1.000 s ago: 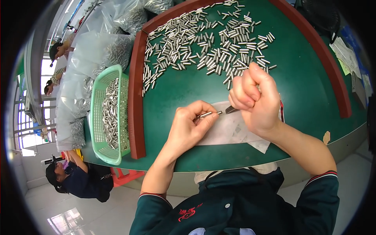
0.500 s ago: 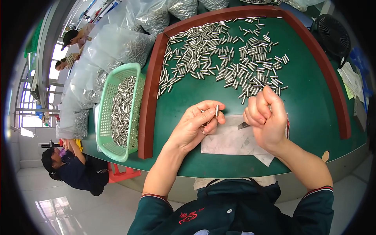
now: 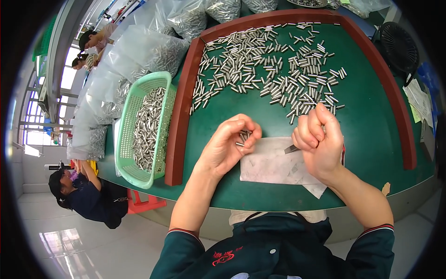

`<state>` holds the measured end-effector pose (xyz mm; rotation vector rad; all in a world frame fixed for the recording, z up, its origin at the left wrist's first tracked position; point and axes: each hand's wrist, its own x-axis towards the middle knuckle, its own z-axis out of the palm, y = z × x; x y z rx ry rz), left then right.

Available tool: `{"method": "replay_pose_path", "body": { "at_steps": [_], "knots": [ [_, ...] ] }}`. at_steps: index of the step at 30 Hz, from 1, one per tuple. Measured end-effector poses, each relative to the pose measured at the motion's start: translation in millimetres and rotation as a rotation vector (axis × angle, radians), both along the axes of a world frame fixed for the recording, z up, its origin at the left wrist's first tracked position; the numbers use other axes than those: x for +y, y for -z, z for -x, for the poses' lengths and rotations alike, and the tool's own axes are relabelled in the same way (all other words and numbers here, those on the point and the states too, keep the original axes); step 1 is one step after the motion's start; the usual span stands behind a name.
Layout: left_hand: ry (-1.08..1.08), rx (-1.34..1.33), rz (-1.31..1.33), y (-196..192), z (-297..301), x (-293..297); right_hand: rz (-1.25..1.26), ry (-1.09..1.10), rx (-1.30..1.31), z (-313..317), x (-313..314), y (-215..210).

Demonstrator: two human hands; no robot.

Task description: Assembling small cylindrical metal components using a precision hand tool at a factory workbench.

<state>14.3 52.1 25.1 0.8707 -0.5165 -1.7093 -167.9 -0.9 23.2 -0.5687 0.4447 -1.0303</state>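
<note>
My left hand (image 3: 232,144) is curled above the green tabletop, with several short metal pins (image 3: 244,136) held inside its fingers. My right hand (image 3: 320,144) is a closed fist, thumb up, around a flat dark metal tool (image 3: 291,149). Only the tool's squared tip shows to the left of the fist; the rest is hidden. Below both hands lies a stained whitish cloth (image 3: 269,165). Beyond them, a wide spread of loose shiny pins (image 3: 241,58) covers the far part of the table, some close to my right knuckles.
A reddish-brown raised frame (image 3: 183,116) borders the green table (image 3: 367,116) on three sides. Left of it stands a light green basket (image 3: 125,139) of pins. Clear bags of pins (image 3: 160,51) line the far left. A black fan (image 3: 398,44) sits at right. Other people are at left.
The pin that stood upright at my left thumb and fingertips no longer shows there. My left fingers have curled round, with pins visible inside. My right hand keeps its grip.
</note>
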Motion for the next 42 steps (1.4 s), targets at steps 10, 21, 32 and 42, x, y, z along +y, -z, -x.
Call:
{"method": "replay_pose_path", "body": {
  "at_steps": [10, 21, 32, 42],
  "knots": [
    [-0.314, -1.666, 0.343, 7, -42, -45, 0.010, -0.001, 0.005, 0, 1, -2],
    [-0.152, -2.049, 0.464, 16, -46, -46, 0.006, -0.021, 0.012, 0, -1, -1],
    [0.235, -1.532, 0.467, -4, 37, 14, 0.091, 0.045, -0.015, 4, 2, -9],
    [0.237, -1.536, 0.466, -1, 38, 11, 0.142, 0.008, 0.020, -1, 5, 2]
  ]
}}
